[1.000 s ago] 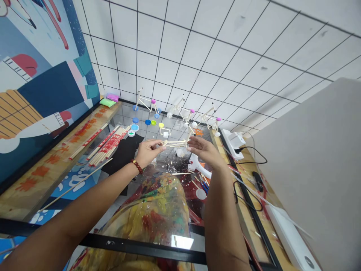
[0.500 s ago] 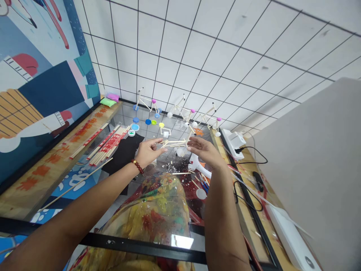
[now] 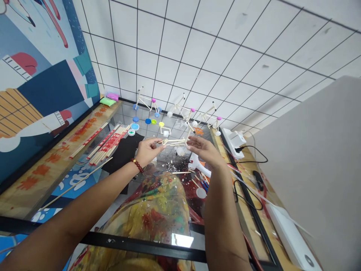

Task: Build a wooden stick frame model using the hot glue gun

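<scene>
A frame of thin glued wooden sticks hangs in the air between my two hands. My left hand, with a red bead bracelet on its wrist, pinches the frame's left end. My right hand holds the right end with its fingertips. Below the frame lies a white hot glue gun. Beyond it, several finished stick bicycle models stand with coloured plastic-cap wheels.
Bundled wooden sticks with red wrappers lie on a black mat to the left. Paintbrushes and white debris are scattered on the glass tabletop. A paint-stained apron covers my lap. A white power strip sits at right.
My hands and the stick frame have shifted only slightly, and my left fingers sit closer on the frame. The view has tilted a little.
</scene>
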### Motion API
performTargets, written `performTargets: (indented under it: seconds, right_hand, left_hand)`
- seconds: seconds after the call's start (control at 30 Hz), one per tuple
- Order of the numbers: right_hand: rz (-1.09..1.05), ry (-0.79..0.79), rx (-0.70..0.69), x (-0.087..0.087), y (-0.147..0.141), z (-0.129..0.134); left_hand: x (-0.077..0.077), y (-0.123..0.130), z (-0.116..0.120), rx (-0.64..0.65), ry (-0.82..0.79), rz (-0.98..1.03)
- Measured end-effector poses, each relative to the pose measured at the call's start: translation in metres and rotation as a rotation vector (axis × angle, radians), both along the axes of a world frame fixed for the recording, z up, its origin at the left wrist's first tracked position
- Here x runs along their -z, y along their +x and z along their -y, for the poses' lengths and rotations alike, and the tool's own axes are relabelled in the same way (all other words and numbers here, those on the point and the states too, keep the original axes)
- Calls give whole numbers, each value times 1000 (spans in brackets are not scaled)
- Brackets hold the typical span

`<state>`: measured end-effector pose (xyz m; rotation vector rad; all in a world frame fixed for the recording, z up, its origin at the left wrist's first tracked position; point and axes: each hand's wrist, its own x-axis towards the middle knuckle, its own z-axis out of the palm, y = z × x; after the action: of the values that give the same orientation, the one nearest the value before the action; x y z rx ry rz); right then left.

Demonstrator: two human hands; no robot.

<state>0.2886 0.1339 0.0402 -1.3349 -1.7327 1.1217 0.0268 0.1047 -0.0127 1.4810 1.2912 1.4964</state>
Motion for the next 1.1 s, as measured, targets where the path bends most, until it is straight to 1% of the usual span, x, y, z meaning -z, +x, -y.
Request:
performTargets:
  seconds: [0.27,0.43,0.63,0.87,0.97,1.1]
  right_hand:
    - [-12,-32,29,-1,-5,1]
    - [-12,-52,32,-6,-7,4]
    - [2,-59,38,-11,-7,7]
    - [-1,-40,28,-11,-8,8]
    - [19,-37,30,-12,-6,9]
    - [87,-62,68,-14,5,10]
  left_hand:
    - [-4,0,1,13,-53,39]
    - [-5,1,1,10,-83,55]
    - [-5,0,1,20,-78,50]
    - [-1,0,-1,17,-57,54]
    - [-1,0,-1,14,-57,50]
    - [-4,0,1,-1,-56,47]
